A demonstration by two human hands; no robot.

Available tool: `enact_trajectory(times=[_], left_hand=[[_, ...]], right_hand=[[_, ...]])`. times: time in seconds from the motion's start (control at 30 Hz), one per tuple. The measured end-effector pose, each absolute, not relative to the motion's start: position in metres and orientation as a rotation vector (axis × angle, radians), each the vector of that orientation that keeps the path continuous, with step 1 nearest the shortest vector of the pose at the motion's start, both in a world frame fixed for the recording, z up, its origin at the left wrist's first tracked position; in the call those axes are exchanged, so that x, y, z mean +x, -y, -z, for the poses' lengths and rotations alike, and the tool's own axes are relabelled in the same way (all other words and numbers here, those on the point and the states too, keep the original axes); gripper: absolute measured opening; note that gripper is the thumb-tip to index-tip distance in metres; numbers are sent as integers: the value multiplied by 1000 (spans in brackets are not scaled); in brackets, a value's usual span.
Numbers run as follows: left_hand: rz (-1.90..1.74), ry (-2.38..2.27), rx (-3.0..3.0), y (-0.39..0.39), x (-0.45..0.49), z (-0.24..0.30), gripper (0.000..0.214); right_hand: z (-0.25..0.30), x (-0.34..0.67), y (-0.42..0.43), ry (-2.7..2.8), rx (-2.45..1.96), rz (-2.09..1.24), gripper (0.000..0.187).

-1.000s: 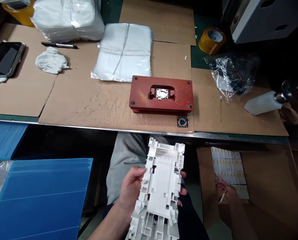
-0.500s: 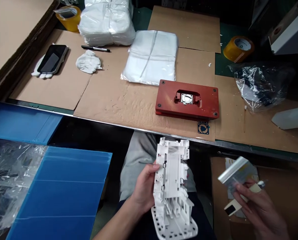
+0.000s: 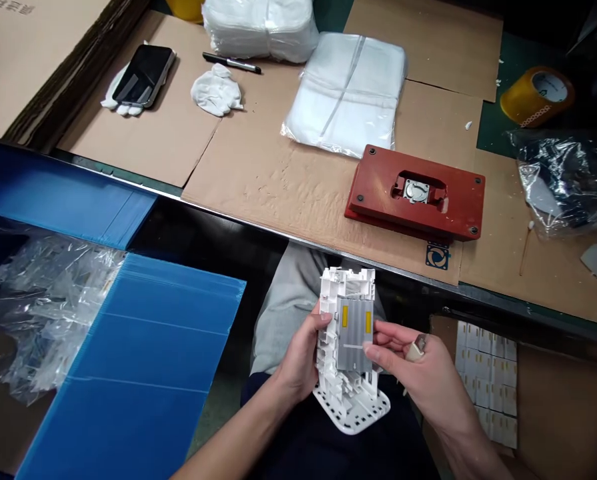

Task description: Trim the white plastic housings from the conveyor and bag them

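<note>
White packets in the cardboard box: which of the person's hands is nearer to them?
Right. The right hand is just beside the white packets; the left hand is farther away, gripping the white plastic frame.

Light even and diffuse, apparently from overhead, bright on the cardboard sheets (image 3: 273, 173) around the red block (image 3: 415, 193), which casts only a narrow, soft shadow along its near edge. Glare appears as pale streaks on the plastic-wrapped pack (image 3: 348, 93) behind the block and as sharp glints on the crumpled bag (image 3: 563, 180) to its right, while the white plastic housing (image 3: 345, 347) in front of it reads bright but keeps its detail. Focus acceptable across the frame, no marked motion blur; wide-angle distortion slants the metal table edge (image 3: 278, 243) running past the block.
</note>
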State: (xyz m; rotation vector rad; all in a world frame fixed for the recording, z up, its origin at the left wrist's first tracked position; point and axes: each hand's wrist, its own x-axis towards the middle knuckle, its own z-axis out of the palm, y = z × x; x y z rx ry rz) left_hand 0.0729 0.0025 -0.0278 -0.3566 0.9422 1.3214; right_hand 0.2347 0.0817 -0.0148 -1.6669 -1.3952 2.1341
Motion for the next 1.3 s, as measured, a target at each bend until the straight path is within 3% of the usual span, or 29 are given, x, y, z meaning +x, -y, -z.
enact_trajectory(times=[0.1, 0.2, 0.3, 0.43, 0.6, 0.8, 1.03, 1.3], left_hand=[[-1298, -925, -393, -1, 70, 29, 54], [-1276, -881, -419, 1, 70, 29, 51], [-1272, -821, -424, 2, 71, 27, 50], [-1236, -730, -414, 3, 72, 28, 51], [-1215, -805, -325, 6, 71, 28, 56], [-1131, -1419, 332, 18, 71, 21, 105], [-1014, -1490, 436, 41, 79, 23, 85], [-1032, -1481, 421, 48, 80, 32, 85]], right_hand=[[17, 233, -77, 1478, -1685, -1957, 44], [25, 230, -75, 1407, -1664, -1854, 48], [32, 228, -75, 1234, -1514, -2092, 58], [30, 227, -78, 1036, -1324, -2411, 55], [29, 228, -83, 1043, -1268, -2462, 49], [35, 228, -73, 1356, -1436, -2250, 52], [35, 235, -41, 1630, -1546, -2136, 48], [47, 235, -38, 1552, -1486, -2260, 50]])
